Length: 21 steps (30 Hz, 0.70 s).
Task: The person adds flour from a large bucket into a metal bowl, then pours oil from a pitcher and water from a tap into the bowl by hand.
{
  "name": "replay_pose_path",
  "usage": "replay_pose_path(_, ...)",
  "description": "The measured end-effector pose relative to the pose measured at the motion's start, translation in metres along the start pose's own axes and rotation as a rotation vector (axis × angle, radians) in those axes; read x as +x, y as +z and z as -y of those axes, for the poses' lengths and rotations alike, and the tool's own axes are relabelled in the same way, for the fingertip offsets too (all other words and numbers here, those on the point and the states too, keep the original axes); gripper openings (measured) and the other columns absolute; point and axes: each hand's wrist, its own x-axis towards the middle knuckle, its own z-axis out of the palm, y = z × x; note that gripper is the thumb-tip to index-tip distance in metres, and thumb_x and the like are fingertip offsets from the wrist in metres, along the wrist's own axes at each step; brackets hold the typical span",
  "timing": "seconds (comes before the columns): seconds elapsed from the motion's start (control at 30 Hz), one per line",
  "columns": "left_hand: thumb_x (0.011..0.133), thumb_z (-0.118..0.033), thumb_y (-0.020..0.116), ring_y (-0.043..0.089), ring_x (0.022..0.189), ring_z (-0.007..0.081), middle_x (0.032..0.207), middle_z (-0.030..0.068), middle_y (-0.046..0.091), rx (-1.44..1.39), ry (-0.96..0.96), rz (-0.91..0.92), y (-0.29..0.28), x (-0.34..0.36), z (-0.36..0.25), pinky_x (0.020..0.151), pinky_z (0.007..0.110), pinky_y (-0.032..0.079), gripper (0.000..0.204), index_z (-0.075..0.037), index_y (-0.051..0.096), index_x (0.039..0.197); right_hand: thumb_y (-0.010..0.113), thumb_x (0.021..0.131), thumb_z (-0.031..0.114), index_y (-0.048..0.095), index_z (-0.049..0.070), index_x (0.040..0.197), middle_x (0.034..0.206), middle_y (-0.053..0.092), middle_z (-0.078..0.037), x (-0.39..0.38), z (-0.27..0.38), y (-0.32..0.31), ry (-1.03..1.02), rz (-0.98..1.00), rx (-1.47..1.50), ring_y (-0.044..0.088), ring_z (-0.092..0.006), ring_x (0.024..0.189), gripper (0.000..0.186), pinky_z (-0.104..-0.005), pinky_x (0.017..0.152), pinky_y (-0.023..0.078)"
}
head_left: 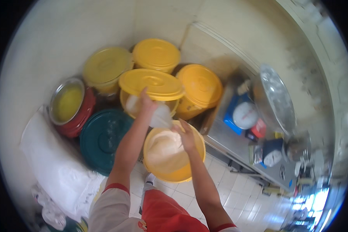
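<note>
A yellow lid (151,83) sits raised and tilted over a yellow bin (174,106). My left hand (147,102) is closed at the lid's near edge. Just below that hand is a whitish, see-through plastic thing (161,117), blurred; its kind is unclear, and part of it reaches back under the lid. Nearer to me stands an open yellow bucket (178,176) with white powder (164,145) in it. My right hand (185,136) lies over this bucket's far right rim, its fingers bent around the edge and close to the plastic thing.
Lidded yellow bins (156,54) stand behind, a dark green lidded bin (106,141) at left. A metal bowl (68,101) rests on red containers beside white sacks (54,158). On the right, a steel table (236,141) bears a blue scale (243,115) and a large metal bowl (276,98).
</note>
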Motion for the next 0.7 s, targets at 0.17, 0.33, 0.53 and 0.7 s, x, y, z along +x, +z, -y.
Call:
replay_pose_path(0.17, 0.086, -0.034, 0.054, 0.036, 0.128, 0.0369, 0.140, 0.0172, 0.037, 0.039, -0.396, 0.232, -0.051, -0.054, 0.022, 0.109, 0.049, 0.029, 0.060, -0.008, 0.034, 0.136, 0.067, 0.079, 0.043, 0.049, 0.002, 0.128, 0.125, 0.049, -0.025, -0.065, -0.102, -0.021, 0.043, -0.039, -0.344, 0.044, -0.0364, 0.120, 0.066, -0.0403, 0.102, 0.034)
replay_pose_path(0.33, 0.086, -0.018, 0.056, 0.060, 0.080, 0.0221, 0.086, 0.0088, 0.060, 0.370, -0.797, 0.124, -0.073, -0.205, 0.174, 0.077, 0.035, 0.053, 0.011, -0.007, 0.057, 0.086, 0.063, 0.080, 0.045, 0.060, 0.006, 0.118, 0.119, 0.057, -0.019, -0.272, -0.296, -0.147, 0.753, -0.331, -0.262, 0.052, -0.0321, 0.113, 0.054, -0.0379, 0.098, 0.040)
replay_pose_path(0.53, 0.086, -0.026, 0.060, 0.057, 0.091, 0.0221, 0.094, 0.0084, 0.059, 0.757, -1.297, 0.276, -0.038, -0.334, 0.336, 0.084, 0.035, 0.047, 0.023, -0.006, 0.057, 0.096, 0.066, 0.079, 0.029, 0.064, 0.009, 0.104, 0.085, 0.059, -0.010, -0.561, -0.365, -0.257, 1.461, -0.878, 0.005, 0.053, -0.0194, 0.066, 0.033, -0.0352, 0.051, 0.048)
replay_pose_path(0.7, 0.085, -0.028, 0.062, 0.055, 0.091, 0.0181, 0.094, 0.0057, 0.059, 0.867, -1.394, 0.581, 0.011, -0.443, 0.454, 0.082, 0.032, 0.046, 0.025, -0.007, 0.058, 0.098, 0.065, 0.079, 0.024, 0.060, 0.004, 0.099, 0.074, 0.052, -0.011, -0.728, -0.377, -0.290, 1.421, -1.303, 0.413, 0.050, -0.0224, 0.064, 0.029, -0.0389, 0.054, 0.044)
